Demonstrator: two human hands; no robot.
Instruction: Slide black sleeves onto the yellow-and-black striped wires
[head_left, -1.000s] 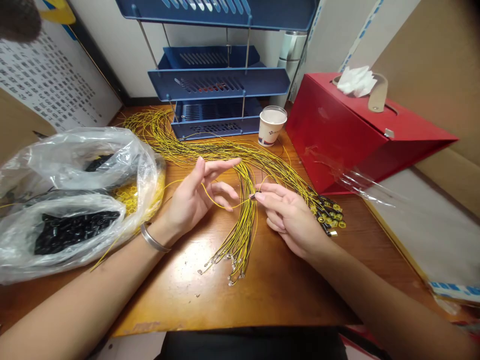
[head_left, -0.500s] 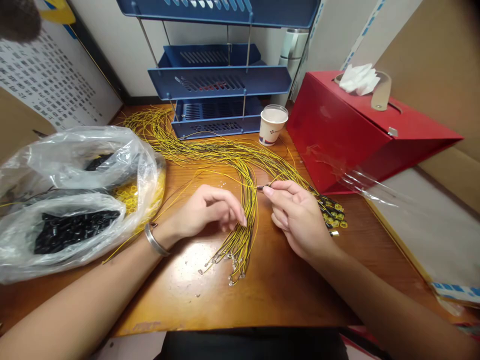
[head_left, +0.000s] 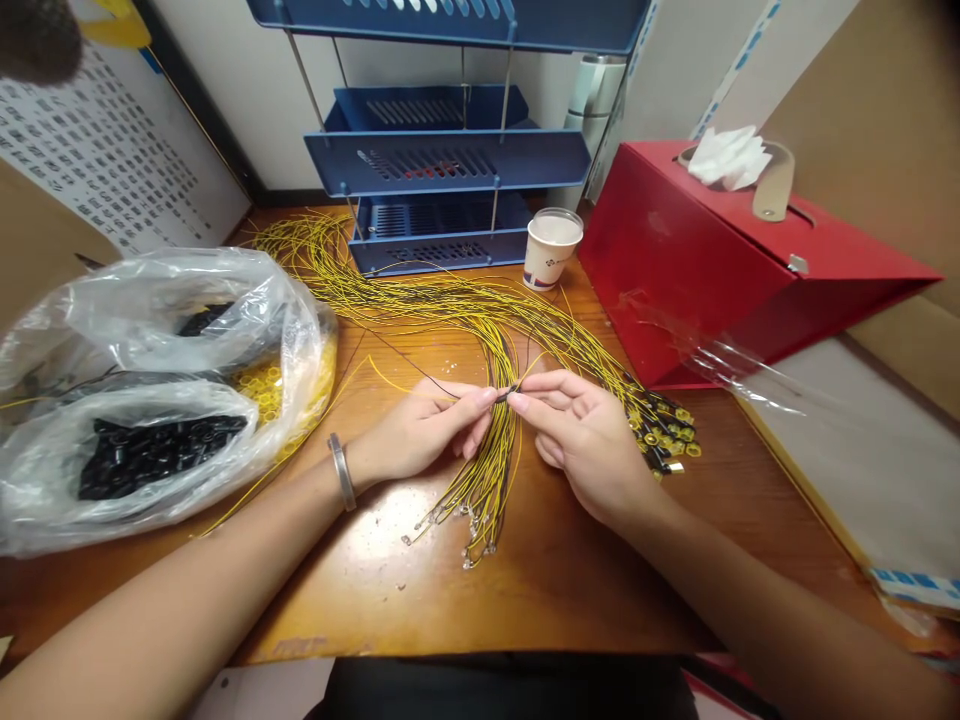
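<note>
My left hand (head_left: pixel 431 425) and my right hand (head_left: pixel 581 430) meet over the table, thumbs and fingertips pinched. Between them is a small dark part (head_left: pixel 507 394) on a thin wire; its exact shape is too small to tell. A yellow wire (head_left: pixel 397 377) and a dark one run off leftward from my left fingers. Beneath my hands lies a bundle of yellow and black wires (head_left: pixel 484 480) with small clear tips at its near end. To the right, another bundle ends in black holders with yellow rings (head_left: pixel 664 425).
Left of my arm, clear plastic bags (head_left: pixel 277 280) hold small black parts (head_left: pixel 161 455) and yellow rings (head_left: pixel 259 390). A blue tray rack (head_left: pixel 450 160), a paper cup (head_left: pixel 553 250) and a red box (head_left: pixel 697 270) with tissues stand behind. A white panel leans at right.
My left hand has moved up and right from above the bundle and closed at the small dark part beside my right fingertips. The view has shifted slightly.
</note>
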